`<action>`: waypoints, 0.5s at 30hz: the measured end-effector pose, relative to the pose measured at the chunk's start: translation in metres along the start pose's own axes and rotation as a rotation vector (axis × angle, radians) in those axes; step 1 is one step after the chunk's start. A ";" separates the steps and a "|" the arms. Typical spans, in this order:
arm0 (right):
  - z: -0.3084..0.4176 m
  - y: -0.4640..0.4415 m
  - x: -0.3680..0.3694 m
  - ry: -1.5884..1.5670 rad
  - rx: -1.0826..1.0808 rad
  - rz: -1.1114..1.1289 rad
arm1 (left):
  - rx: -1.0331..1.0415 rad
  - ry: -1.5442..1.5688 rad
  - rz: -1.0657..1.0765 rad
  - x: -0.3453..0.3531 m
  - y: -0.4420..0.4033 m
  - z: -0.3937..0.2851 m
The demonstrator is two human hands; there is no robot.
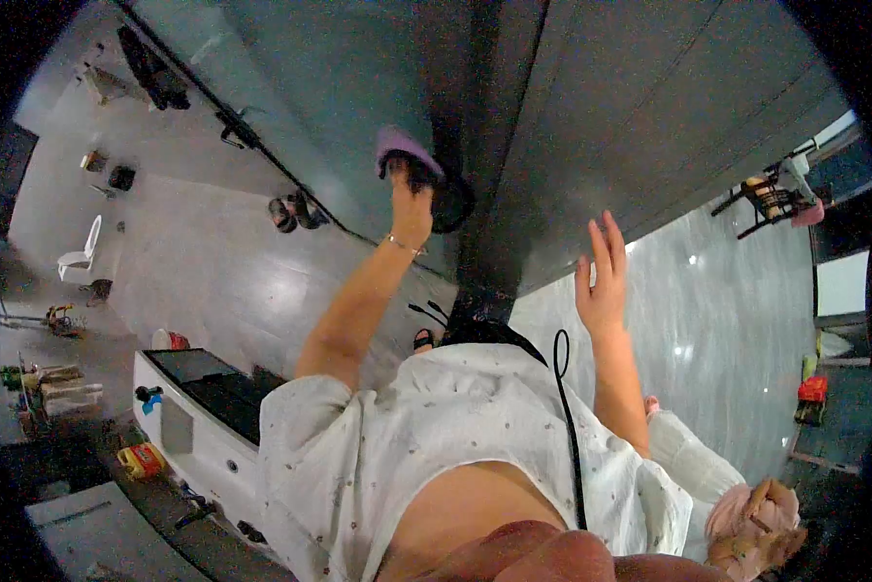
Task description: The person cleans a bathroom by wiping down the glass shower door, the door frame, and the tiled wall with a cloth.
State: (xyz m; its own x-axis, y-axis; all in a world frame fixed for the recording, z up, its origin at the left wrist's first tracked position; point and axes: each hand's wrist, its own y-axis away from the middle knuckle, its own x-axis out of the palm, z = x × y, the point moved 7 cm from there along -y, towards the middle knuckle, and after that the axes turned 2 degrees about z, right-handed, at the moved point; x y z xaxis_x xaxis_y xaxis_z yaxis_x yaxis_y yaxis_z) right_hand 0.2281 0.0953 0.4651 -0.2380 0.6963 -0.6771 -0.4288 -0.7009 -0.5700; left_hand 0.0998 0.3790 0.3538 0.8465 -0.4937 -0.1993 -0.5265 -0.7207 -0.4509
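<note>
My left hand (411,209) is raised at the upper middle, its fingers curled around a purple-and-black pad (404,145). The exact kind of pad is blurred. It appears to be against the tall grey-green panel (329,87), beside a dark upright strip (484,145). A dark loop just right of the pad may be part of it or a shadow. My right hand (604,286) is empty, its fingers outstretched and apart. It is near the lower edge of the right grey panel (620,116); I cannot tell whether it touches.
A white sink unit (179,432) stands at lower left, with a yellow-and-red container (142,462) beside it. Another person (746,514) is behind me at lower right. A dark chair (766,199) stands on the shiny floor (717,320). A black cord (570,417) hangs across my shirt.
</note>
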 end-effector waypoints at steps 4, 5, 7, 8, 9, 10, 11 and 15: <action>0.007 -0.005 0.014 -0.054 -0.045 0.024 | -0.415 1.287 -0.101 -0.017 -0.003 -0.067; 0.008 -0.006 0.018 -0.070 -0.052 0.041 | -0.381 1.661 0.008 -0.011 -0.003 -0.085; 0.010 -0.009 0.022 -0.093 -0.075 0.065 | -0.373 1.660 0.024 -0.011 -0.002 -0.075; 0.011 -0.011 0.024 -0.113 -0.078 0.083 | -0.376 1.664 0.054 -0.009 -0.003 -0.065; 0.012 -0.014 0.026 -0.131 -0.080 0.100 | -0.379 1.670 0.084 -0.006 -0.004 -0.059; 0.013 -0.017 0.027 -0.134 -0.092 0.107 | -0.384 1.676 0.116 -0.004 -0.003 -0.053; 0.014 -0.019 0.027 -0.131 -0.107 0.112 | -0.389 1.681 0.148 -0.001 -0.003 -0.046; 0.016 -0.024 0.029 -0.094 -0.155 0.126 | -0.372 1.737 0.178 0.001 -0.003 -0.067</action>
State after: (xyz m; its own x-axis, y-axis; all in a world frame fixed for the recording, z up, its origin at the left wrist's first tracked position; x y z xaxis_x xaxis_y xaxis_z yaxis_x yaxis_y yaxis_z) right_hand 0.2172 0.1348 0.4669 -0.3647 0.6082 -0.7050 -0.2528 -0.7934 -0.5537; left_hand 0.0973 0.3479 0.4133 -0.1348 -0.2884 0.9480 -0.7899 -0.5463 -0.2785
